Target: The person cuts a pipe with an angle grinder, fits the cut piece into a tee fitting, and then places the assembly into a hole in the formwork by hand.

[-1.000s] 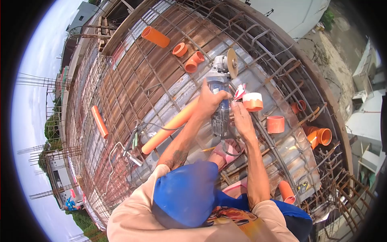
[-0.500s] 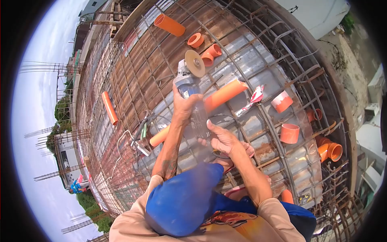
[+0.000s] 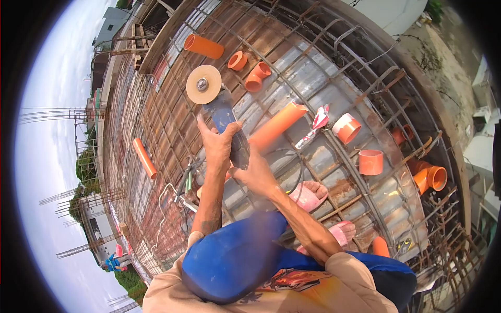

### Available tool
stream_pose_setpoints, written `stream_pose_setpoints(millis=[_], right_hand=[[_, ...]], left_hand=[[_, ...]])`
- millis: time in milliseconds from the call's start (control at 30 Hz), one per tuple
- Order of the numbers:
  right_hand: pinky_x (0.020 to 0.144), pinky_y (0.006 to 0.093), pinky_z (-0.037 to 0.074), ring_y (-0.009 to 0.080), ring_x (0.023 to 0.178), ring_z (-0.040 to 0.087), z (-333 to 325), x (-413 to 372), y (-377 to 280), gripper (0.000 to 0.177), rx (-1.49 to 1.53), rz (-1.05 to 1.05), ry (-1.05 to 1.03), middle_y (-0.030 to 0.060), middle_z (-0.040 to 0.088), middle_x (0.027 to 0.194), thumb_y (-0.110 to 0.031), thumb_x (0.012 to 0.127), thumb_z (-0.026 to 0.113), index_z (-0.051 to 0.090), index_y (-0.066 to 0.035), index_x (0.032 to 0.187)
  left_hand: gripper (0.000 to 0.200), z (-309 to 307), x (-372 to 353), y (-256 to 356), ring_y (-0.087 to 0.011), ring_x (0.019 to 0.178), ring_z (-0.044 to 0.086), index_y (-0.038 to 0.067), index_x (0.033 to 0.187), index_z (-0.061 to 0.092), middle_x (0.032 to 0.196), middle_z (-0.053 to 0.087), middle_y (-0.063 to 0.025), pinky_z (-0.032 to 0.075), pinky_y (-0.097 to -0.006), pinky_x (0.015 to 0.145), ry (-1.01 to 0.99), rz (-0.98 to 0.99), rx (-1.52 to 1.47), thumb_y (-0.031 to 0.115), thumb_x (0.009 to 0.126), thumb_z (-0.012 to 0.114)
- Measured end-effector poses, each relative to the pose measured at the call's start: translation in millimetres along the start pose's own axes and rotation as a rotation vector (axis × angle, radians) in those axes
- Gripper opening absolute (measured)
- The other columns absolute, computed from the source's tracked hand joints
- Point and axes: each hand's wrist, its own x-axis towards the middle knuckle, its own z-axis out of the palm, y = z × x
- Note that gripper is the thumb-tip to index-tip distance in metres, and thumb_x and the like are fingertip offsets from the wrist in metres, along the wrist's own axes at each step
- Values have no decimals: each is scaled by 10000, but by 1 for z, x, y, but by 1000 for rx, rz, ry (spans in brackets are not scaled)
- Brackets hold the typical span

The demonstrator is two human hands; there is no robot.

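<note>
My left hand is wrapped round the body of an angle grinder, just behind its head. At the tool's rear end, my right hand is closed on it. The tan grinding disc faces up toward me, away from both hands. Beneath and beside the tool lies a long orange pipe with a notched far end, partly hidden by my hands. A red-and-white plastic wrapper lies by that end.
Steel rebar mesh spreads over rusty metal sheets. Several orange fittings lie about, including a pipe piece, a branched fitting and a short ring. My sandalled foot rests on the mesh. A person stands far left.
The grinder has moved left, and its disc has turned to face me more fully. My right hand has come up from apart beneath the tool onto its rear end.
</note>
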Motion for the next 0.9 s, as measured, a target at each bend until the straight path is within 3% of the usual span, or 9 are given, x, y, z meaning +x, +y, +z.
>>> stream_pose_setpoints(millis=[67,100,200,233,333,500,700,800,900], right_hand=[[936,448,477,404,1097,611,9,7,22,662,-60,-57,78,256,601,1172,-189,813,764,401,45,1316],[953,461,470,448,1136,590,8,5,24,719,-111,-33,84,287,590,1208,-214,818,776,377,58,1351],[917,504,497,505,1069,594,-4,1,30,747,-457,-288,51,347,556,1190,-298,858,747,324,70,1351],[914,493,497,458,1080,606,-22,-3,25,650,-539,-419,-9,291,576,1208,-270,876,728,415,26,1363],[887,465,508,387,1028,641,-99,-36,-26,536,-446,-350,104,216,615,1187,-254,888,714,524,-11,1326],[744,284,521,118,854,642,-286,-86,-55,304,-484,-281,744,65,692,932,-179,943,682,654,3,1185],[780,281,528,129,850,655,-452,-198,-93,323,-788,-86,1114,58,691,1004,-206,961,655,645,-42,1240],[771,288,535,140,857,670,-468,-253,-85,350,-869,-15,1188,55,690,985,-205,956,647,621,-57,1273],[745,288,533,130,851,666,-435,-288,-88,398,-801,53,1356,49,684,930,-172,934,655,586,-38,1302]], left_hand=[[1230,16,-19,-2,-271,874,661,-82,1545,-1,1123,608,-240,556,-362,819,100,115,342,180,681,833],[1249,11,-10,-17,-304,932,664,-92,1547,8,1197,603,-260,521,-356,906,67,26,248,198,658,835],[1235,-2,39,-72,-337,972,665,-106,1540,65,1191,608,-276,523,-370,908,74,27,378,213,629,835],[1229,-4,52,-83,-355,1005,661,-117,1533,89,1210,600,-296,520,-375,920,65,5,408,215,616,836],[1219,-7,68,-75,-385,1083,644,-139,1516,132,1286,556,-343,514,-386,943,-46,-159,451,218,591,841],[1215,-21,147,-147,-366,1095,640,-134,1512,140,1295,540,-351,523,-388,911,-35,-65,495,224,588,843],[1147,-13,170,-155,-400,1138,618,-135,1471,216,1300,530,-366,487,-392,968,-35,-95,560,259,596,844],[1128,-13,165,-167,-415,1135,617,-161,1444,224,1291,534,-365,474,-391,991,-3,48,664,271,603,841],[964,13,118,-138,-379,1204,580,-121,1419,304,1316,539,-306,458,-435,1011,-136,-168,374,233,683,815]])
